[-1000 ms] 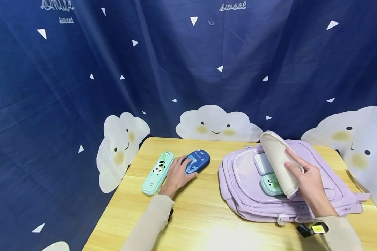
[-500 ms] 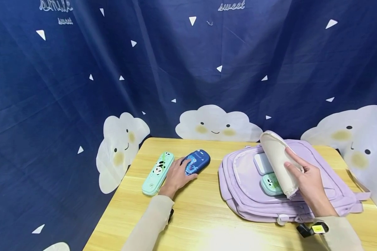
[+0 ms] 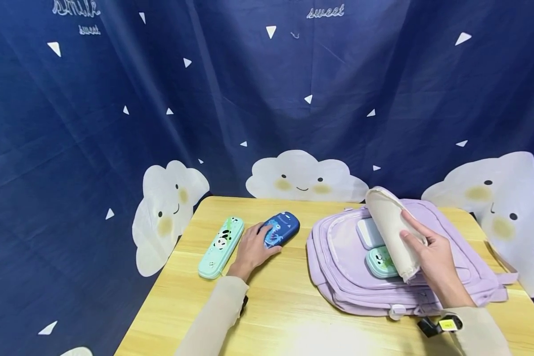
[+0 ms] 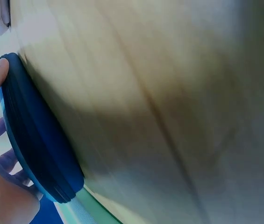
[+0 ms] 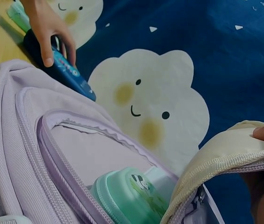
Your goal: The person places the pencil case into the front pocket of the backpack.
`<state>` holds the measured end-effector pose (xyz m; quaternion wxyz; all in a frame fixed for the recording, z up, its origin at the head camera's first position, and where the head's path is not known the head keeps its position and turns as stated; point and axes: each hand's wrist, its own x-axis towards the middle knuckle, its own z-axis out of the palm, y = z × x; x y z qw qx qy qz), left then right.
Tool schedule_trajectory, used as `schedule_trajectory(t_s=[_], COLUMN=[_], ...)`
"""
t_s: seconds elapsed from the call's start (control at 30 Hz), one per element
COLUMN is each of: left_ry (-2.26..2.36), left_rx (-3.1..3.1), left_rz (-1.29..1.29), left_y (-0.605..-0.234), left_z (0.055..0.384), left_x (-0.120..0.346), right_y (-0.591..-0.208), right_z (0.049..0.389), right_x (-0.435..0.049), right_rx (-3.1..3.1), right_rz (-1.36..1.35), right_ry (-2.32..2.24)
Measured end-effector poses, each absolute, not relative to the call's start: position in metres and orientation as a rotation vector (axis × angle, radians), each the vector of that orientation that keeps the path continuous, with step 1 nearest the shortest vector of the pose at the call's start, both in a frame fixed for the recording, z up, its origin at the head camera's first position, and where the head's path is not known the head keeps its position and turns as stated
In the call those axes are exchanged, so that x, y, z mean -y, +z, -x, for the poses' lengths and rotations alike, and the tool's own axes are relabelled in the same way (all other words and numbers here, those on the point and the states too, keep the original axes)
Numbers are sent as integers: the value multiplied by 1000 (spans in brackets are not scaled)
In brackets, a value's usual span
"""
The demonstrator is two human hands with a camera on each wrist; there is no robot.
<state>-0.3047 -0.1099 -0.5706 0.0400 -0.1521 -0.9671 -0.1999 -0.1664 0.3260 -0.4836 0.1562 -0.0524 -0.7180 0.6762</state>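
Observation:
My left hand (image 3: 251, 248) grips a dark blue dinosaur pencil case (image 3: 281, 230) on the table, thumb on one side and fingers over the other, as the left wrist view shows. Left of it lies a mint-green panda pencil case (image 3: 221, 247). At the right, my right hand (image 3: 437, 254) holds back the cream-lined flap (image 3: 396, 232) of a lilac backpack (image 3: 338, 247). Inside the opened front pocket sit a pale blue case (image 3: 369, 233) and a mint-green panda case (image 5: 129, 196), both partly hidden by the flap.
The backpack lies flat across the right half of the wooden table (image 3: 289, 301). Its strap (image 3: 500, 259) trails toward the right edge. A dark blue curtain (image 3: 267, 99) with clouds hangs right behind the table.
My left hand and the blue pencil case have shifted slightly right, away from the mint-green case on the table. The right hand keeps the flap lifted as before.

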Motion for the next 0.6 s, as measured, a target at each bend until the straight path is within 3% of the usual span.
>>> schedule_trajectory(t_s=[0.6], left_ry=[-723], left_rx=[3038], left_rz=[428], left_y=[-575], left_z=[291], left_x=[141], right_y=[-485], right_z=[168], right_x=[-324], right_rx=[1994], right_rz=[136], right_ry=[1996])
